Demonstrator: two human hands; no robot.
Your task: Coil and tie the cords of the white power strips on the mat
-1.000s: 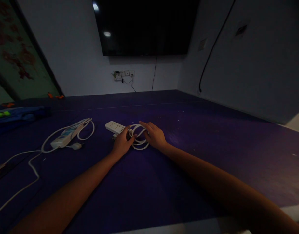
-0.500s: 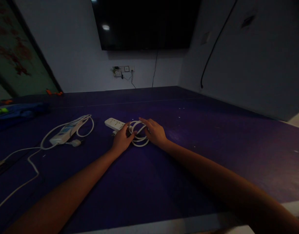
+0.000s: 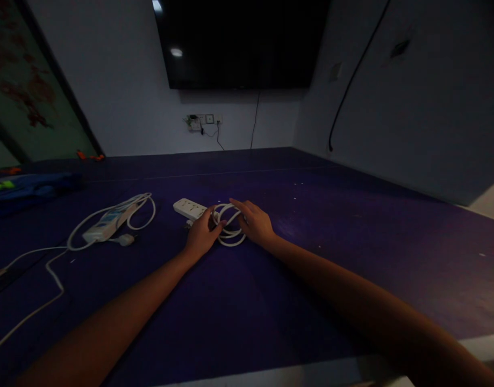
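A coiled white power cord (image 3: 230, 244) lies in loops on the purple surface (image 3: 238, 312). On the left side of the coil, my left hand (image 3: 202, 234) is closed round the loops, its thumb over them. From the right, my right hand (image 3: 255, 223) grips the same coil, its fingers bent over the upper loops. Behind my left hand a white power strip (image 3: 189, 207) lies flat, its near end hidden by the hand and cord. A small plug (image 3: 189, 223) shows beside the strip, partly covered by my left hand.
To the left lies a second power strip (image 3: 105, 226) with a looped white cord and a plug (image 3: 126, 239). Another thin white cable (image 3: 37, 309) runs to the left edge. Blue cloth (image 3: 41, 185) lies at the far left. A television (image 3: 242, 43) hangs above wall sockets (image 3: 202, 119).
Both hands keep their hold on the coiled cord, with hardly any movement. The whole view has shifted slightly, so the scene sits a little lower.
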